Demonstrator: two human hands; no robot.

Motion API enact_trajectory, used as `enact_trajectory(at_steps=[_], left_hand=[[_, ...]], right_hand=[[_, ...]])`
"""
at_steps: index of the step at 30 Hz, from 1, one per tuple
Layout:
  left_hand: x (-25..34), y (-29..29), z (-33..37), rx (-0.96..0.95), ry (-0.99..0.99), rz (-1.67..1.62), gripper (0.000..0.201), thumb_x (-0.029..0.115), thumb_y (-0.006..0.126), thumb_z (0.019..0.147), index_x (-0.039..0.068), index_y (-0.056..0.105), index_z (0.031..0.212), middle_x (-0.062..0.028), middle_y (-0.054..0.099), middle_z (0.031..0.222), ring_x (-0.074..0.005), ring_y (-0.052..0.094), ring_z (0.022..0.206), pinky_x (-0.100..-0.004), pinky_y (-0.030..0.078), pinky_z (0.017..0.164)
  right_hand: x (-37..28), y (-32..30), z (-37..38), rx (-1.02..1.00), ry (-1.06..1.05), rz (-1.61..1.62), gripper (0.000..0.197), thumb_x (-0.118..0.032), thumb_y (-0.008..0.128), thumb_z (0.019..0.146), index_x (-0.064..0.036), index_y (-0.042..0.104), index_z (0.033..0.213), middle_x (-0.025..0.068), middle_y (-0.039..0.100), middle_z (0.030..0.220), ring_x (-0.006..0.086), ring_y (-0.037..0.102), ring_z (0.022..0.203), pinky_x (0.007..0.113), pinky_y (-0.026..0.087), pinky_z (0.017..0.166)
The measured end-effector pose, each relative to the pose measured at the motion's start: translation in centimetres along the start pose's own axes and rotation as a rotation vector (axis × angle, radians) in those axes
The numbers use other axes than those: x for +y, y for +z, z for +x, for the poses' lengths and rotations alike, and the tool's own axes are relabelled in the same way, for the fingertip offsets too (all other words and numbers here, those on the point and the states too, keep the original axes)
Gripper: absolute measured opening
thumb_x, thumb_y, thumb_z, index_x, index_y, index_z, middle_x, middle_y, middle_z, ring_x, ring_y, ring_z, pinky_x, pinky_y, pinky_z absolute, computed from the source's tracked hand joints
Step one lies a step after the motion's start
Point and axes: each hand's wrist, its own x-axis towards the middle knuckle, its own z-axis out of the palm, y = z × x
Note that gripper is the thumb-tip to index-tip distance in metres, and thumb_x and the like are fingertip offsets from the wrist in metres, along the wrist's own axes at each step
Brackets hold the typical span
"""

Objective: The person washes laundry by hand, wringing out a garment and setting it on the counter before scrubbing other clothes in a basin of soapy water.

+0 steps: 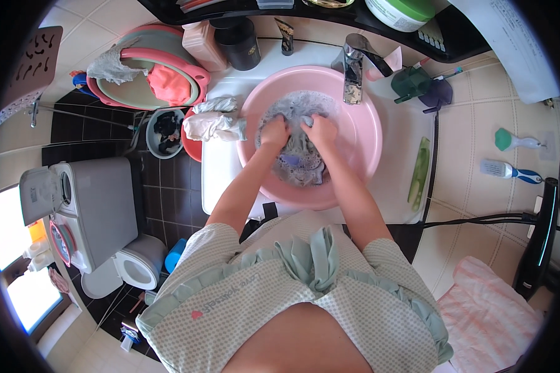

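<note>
A round pink basin [366,152] stands on the white sink counter, holding soapy, greyish water. In the water lies a wet, light-coloured cloth garment [300,148] with a bluish-purple patch, partly covered by suds. My left hand [275,132] is closed on the garment's left part, fingers bent into it. Across from it my right hand [321,130] grips a bunched fold of the same cloth. The two hands are a short way apart, and the fingertips are partly hidden by cloth and foam.
A chrome faucet [353,78] rises over the basin's far right rim. Bunched white cloths [214,124] rest by the basin's left rim. Stacked tubs [199,81] with a coral cloth stand at far left. A green long tray [419,174] lies right; a dark shelf [330,13] overhangs the back.
</note>
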Motion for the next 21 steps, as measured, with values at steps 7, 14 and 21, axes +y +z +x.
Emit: enact_trajectory(at_steps=[7, 14, 21], left_hand=[[0.2, -3.9, 0.3, -0.094, -0.101, -0.533, 0.036, 0.034, 0.054, 0.08, -0.001, 0.058, 0.086, -0.0117, 0.061, 0.077, -0.0168, 0.058, 0.071, -0.0278, 0.046, 0.065], [5.0, -5.0, -2.2, -0.021, -0.136, -0.778, 0.038, 0.03, 0.04, 0.088, -0.003, 0.057, 0.095, -0.0139, 0.061, 0.08, -0.0201, 0.056, 0.074, -0.0341, 0.042, 0.072], [4.9, -6.5, -1.7, 0.087, -0.165, -0.815, 0.04, 0.03, 0.036, 0.086, -0.003, 0.059, 0.082, -0.0286, 0.055, 0.077, -0.0434, 0.053, 0.08, -0.0455, 0.041, 0.075]], right_hand=[[-2.9, -3.0, -1.8, 0.205, -0.079, 0.673, 0.035, -0.037, 0.061, 0.071, -0.0039, 0.057, 0.082, 0.0177, 0.059, 0.077, 0.0347, 0.057, 0.074, 0.04, 0.044, 0.062], [-4.7, -2.8, -2.4, 0.381, 0.011, 0.798, 0.041, -0.031, 0.05, 0.081, 0.0077, 0.056, 0.095, 0.0247, 0.058, 0.084, 0.0378, 0.056, 0.082, 0.039, 0.043, 0.074], [-6.2, -3.8, -3.6, 0.29, -0.084, 0.755, 0.033, -0.029, 0.044, 0.083, -0.0009, 0.059, 0.093, 0.0237, 0.058, 0.081, 0.0383, 0.056, 0.081, 0.041, 0.043, 0.072]])
